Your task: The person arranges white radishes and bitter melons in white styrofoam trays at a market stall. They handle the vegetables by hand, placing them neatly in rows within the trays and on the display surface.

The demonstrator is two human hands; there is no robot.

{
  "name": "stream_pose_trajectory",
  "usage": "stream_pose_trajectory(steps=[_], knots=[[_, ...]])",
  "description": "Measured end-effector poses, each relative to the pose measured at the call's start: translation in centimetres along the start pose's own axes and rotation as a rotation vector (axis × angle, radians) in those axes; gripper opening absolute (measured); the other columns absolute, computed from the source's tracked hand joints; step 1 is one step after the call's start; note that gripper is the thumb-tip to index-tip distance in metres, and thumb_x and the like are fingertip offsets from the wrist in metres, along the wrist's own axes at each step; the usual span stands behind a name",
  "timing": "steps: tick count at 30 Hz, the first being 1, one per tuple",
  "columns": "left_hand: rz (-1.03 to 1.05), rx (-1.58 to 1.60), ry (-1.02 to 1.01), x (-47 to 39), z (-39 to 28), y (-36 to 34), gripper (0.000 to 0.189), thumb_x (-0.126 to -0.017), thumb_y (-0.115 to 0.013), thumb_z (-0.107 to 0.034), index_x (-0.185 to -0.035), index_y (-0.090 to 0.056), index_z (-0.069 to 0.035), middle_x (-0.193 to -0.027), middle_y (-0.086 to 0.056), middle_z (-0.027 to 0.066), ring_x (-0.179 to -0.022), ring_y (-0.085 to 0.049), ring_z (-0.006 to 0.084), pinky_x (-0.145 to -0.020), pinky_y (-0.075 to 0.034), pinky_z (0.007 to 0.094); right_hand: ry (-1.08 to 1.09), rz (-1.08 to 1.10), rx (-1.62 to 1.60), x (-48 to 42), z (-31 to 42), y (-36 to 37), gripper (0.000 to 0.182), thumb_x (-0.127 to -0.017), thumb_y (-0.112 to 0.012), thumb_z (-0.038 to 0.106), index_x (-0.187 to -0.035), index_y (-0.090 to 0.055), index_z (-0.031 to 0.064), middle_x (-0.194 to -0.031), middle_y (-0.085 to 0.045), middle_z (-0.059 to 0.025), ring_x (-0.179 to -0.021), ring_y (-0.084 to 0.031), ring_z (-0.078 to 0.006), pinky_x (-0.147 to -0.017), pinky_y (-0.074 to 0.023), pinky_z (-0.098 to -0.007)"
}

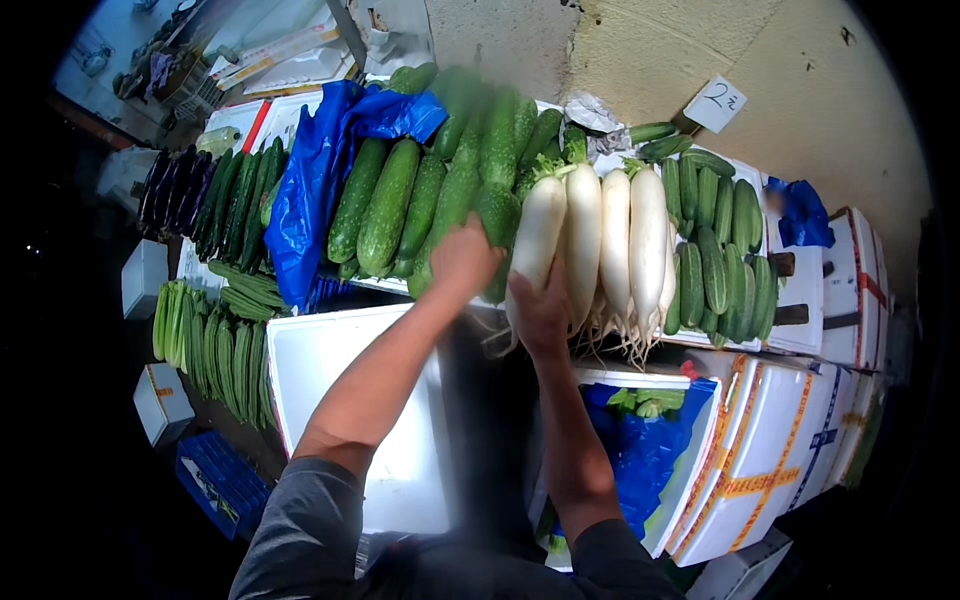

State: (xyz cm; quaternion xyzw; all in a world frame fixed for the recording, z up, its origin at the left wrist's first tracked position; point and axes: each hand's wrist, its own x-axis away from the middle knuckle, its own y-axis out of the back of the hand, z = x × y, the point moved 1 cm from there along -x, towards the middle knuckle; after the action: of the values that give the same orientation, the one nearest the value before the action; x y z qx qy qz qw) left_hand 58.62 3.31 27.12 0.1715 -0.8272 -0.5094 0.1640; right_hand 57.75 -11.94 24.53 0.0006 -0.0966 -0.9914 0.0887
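My right hand (543,309) is wrapped around the lower part of a white daikon radish (537,229), the leftmost of a row of radishes. More daikon radishes (647,236), some with green leaf stubs and thin roots, lie directly to its right. On the speckled green gourds (456,196) rests my left hand (466,259), its fingers bent over them. Whether it grips one is hidden by the back of the hand. Other speckled gourds (388,206) lie left of that hand, beside a blue plastic sheet (304,202).
Striped green cucumbers (712,266) fill the right side. Eggplants (176,189), dark cucumbers (238,202) and ridged gourds (232,360) lie left. Before me are a white foam box (360,405) and a box lined with blue plastic (637,457). A handwritten card (716,103) stands by the wall.
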Motion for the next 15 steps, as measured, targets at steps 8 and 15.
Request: stream_pose_trajectory(steps=[8, 15], knots=[[0.062, -0.191, -0.128, 0.9, -0.4, 0.5, 0.056, -0.082, -0.076, -0.029, -0.127, -0.057, -0.002, -0.121, -0.061, 0.0233, -0.108, -0.061, 0.0412, -0.089, -0.053, 0.0478, 0.209, -0.16, 0.511, 0.6, -0.7, -2.0, 0.062, -0.085, -0.072, 0.016, -0.137, -0.048, -0.0074, -0.125, -0.058, -0.0298, -0.118, -0.054, -0.0453, -0.105, -0.0417, -0.0498], [-0.173, -0.073, -0.209, 1.4, 2.4, -0.9, 0.055, -0.079, -0.079, -0.023, -0.126, -0.06, -0.002, -0.107, -0.065, 0.0172, -0.102, -0.061, 0.0377, -0.084, -0.053, 0.0463, 0.386, -0.094, 0.448, 1.8, -1.9, -2.2, 0.051, -0.084, -0.066, 0.006, -0.131, -0.052, -0.0093, -0.129, -0.054, -0.0301, -0.127, -0.047, -0.0476, -0.111, -0.0353, -0.051]])
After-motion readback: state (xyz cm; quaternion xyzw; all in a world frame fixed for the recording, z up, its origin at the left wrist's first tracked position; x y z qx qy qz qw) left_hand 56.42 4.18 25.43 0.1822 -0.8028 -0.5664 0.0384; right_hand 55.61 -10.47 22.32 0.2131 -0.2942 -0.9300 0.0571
